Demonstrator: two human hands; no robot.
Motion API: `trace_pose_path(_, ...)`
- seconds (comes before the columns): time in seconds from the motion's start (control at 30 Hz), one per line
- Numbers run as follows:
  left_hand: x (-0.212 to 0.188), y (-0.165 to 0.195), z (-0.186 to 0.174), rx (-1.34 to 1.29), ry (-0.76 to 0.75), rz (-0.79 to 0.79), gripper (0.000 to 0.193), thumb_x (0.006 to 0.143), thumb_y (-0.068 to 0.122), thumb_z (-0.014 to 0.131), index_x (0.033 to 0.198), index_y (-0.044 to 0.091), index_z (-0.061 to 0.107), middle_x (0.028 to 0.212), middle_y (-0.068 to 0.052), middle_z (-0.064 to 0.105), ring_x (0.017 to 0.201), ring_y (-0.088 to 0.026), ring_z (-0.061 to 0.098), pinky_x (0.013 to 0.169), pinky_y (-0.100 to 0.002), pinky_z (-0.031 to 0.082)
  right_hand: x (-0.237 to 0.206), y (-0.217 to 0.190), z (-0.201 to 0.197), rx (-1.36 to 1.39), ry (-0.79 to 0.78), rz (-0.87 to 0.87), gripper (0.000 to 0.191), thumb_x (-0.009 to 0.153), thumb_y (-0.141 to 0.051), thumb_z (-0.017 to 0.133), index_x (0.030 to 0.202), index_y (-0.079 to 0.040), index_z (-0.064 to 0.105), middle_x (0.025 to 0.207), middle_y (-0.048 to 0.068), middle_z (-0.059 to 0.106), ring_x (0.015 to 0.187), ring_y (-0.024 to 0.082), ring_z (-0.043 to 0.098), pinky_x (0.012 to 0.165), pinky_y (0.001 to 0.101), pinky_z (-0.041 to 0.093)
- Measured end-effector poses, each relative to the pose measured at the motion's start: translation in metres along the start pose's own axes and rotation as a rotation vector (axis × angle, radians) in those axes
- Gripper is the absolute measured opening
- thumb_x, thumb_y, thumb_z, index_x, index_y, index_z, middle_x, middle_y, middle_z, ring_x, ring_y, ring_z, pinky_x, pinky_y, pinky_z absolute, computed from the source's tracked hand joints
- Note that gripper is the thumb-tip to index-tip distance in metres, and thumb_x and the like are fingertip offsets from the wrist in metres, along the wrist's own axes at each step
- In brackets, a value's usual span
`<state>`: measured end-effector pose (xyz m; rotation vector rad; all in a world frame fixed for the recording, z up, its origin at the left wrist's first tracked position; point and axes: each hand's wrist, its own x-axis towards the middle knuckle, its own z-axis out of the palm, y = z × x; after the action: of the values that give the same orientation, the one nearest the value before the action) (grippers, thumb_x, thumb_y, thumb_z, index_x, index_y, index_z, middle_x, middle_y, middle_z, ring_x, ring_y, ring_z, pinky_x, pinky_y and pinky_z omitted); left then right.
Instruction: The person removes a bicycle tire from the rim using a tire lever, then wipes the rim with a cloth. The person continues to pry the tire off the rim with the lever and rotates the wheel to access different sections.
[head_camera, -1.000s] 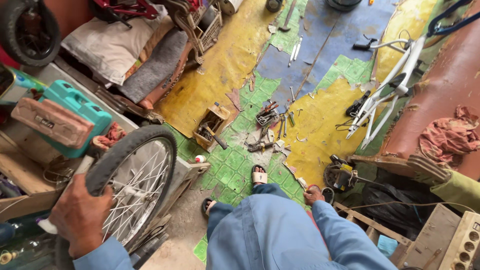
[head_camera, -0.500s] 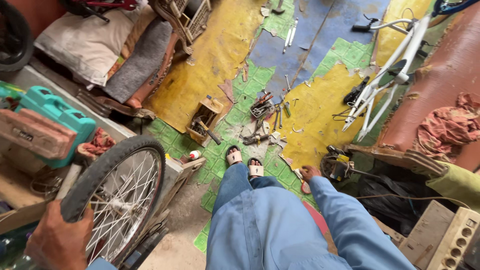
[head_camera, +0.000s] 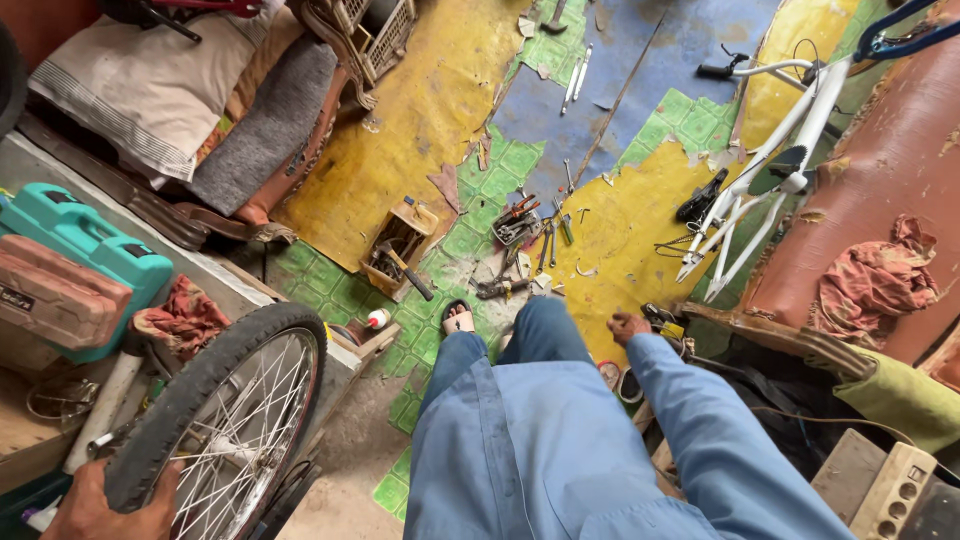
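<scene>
Left hand (head_camera: 105, 508) — on bicycle wheel (head_camera: 225, 415) — beside teal case (head_camera: 85, 245)

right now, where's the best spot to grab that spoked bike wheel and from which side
Probably by the tyre at the rim of the bicycle wheel, from the near bottom edge, where the left hand already grips it. The wheel stands nearly upright and the rubber gives a thick curved hold, while the thin spokes would pinch fingers.

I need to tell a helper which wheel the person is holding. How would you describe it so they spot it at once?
Look to the lower left, beside the teal tool case on the bench. The bicycle wheel stands upright there, the left hand gripping its tyre from below. It is the only spoked wheel with a black tyre; the white bicycle frame lies far right.
</scene>
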<state>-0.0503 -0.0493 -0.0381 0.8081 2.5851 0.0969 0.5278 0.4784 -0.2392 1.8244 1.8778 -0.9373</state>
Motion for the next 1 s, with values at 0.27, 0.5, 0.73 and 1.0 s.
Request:
trace_pose_path(0.27,0.025,0.036,-0.016,0.014,-0.111,-0.147,0.042,0.079,0.016,0.085,0.112,-0.003,0.066,0.079,-0.014,0.067,0.065,-0.025,0.070,0.068,-0.039,0.057,0.075,-0.027,-0.072,-0.007,0.088,-0.119,0.050,0.092,-0.044,0.069,0.132,-0.014,0.070,0.109,0.016,0.078,0.096,0.029,0.072,0.092,0.0404,0.055)
trace_pose_path(0.5,0.037,0.163,-0.011,0.053,-0.102,-0.297,0.033,0.082,0.015,0.082,0.109,0.000,0.069,0.081,-0.013,0.069,0.070,-0.024,0.071,0.070,-0.039,0.056,0.169,-0.039,-0.138,0.290,-0.074,-0.074,0.053,0.093,-0.039,0.068,0.138,-0.012,0.064,0.106,0.016,0.079,0.084,0.022,0.078,0.083,0.0370,0.061)
trace_pose_path(0.73,0.094,0.393,0.003,-0.353,0.189,-0.122,0.025,0.085,0.013,0.079,0.106,0.003,0.071,0.084,-0.012,0.071,0.075,-0.023,0.071,0.071,-0.038,0.055,0.278,-0.008,-0.218,0.063,0.020,-0.185,0.052,0.092,-0.045,0.067,0.132,-0.013,0.071,0.115,0.017,0.078,0.107,0.030,0.074,0.099,0.0391,0.056)
trace_pose_path(1.0,0.268,0.632,0.130,-0.530,0.505,-0.045,0.037,0.079,0.021,0.087,0.106,0.003,0.071,0.087,-0.011,0.074,0.073,-0.026,0.070,0.070,-0.041,0.055,0.358,0.052,-0.258,-0.050,0.039,-0.216,0.049,0.090,-0.047,0.066,0.126,-0.015,0.073,0.117,0.018,0.074,0.114,0.036,0.069,0.104,0.0430,0.053)
